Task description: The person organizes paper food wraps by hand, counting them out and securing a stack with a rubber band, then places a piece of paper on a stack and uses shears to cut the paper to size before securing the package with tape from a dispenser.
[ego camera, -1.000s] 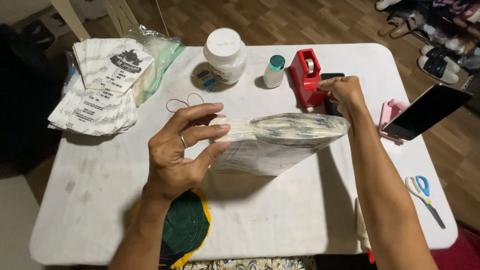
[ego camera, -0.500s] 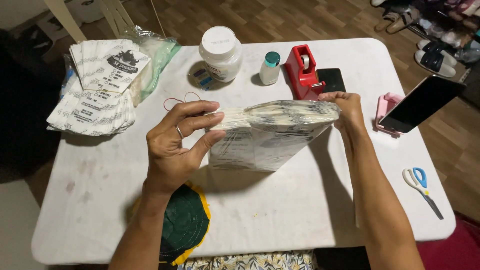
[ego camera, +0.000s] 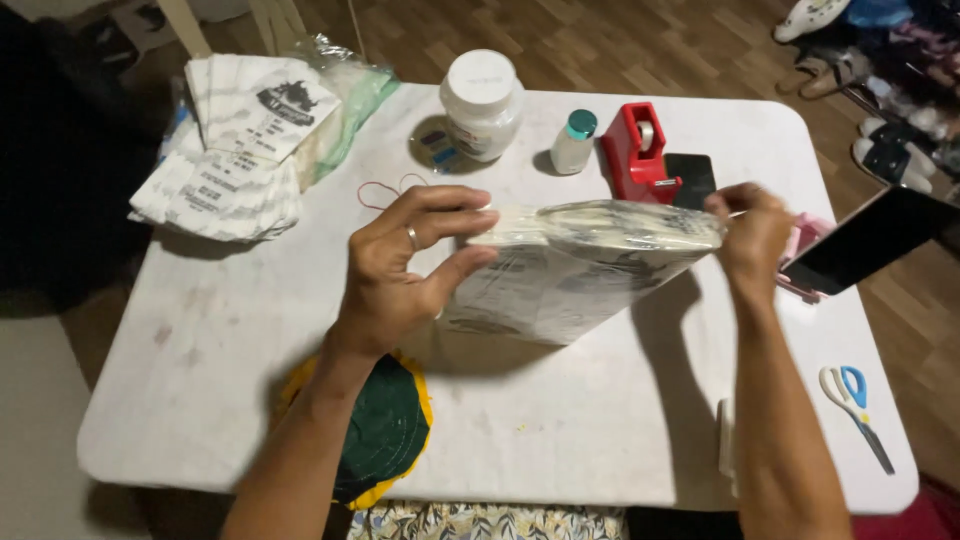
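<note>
A thick stack of printed paper bags in clear plastic wrap (ego camera: pixel 570 270) stands on edge above the middle of the white table (ego camera: pixel 200 390). My left hand (ego camera: pixel 405 265) grips its left end between thumb and fingers; a ring shows on one finger. My right hand (ego camera: pixel 752 238) pinches the right end of the plastic-wrapped stack, just in front of the red tape dispenser (ego camera: pixel 640 155).
More stacked printed bags (ego camera: pixel 235 150) and a plastic bag lie at the far left. A white jar (ego camera: pixel 482 105), a small bottle (ego camera: pixel 574 142), red rubber bands (ego camera: pixel 385 190), a propped phone (ego camera: pixel 865 245) and blue scissors (ego camera: pixel 855 400) sit around. A green-and-yellow round mat (ego camera: pixel 385 430) lies near the front edge.
The wrapped stack has shifted slightly toward me and to the left. My right hand has moved from the far corner to pinch the stack's right end.
</note>
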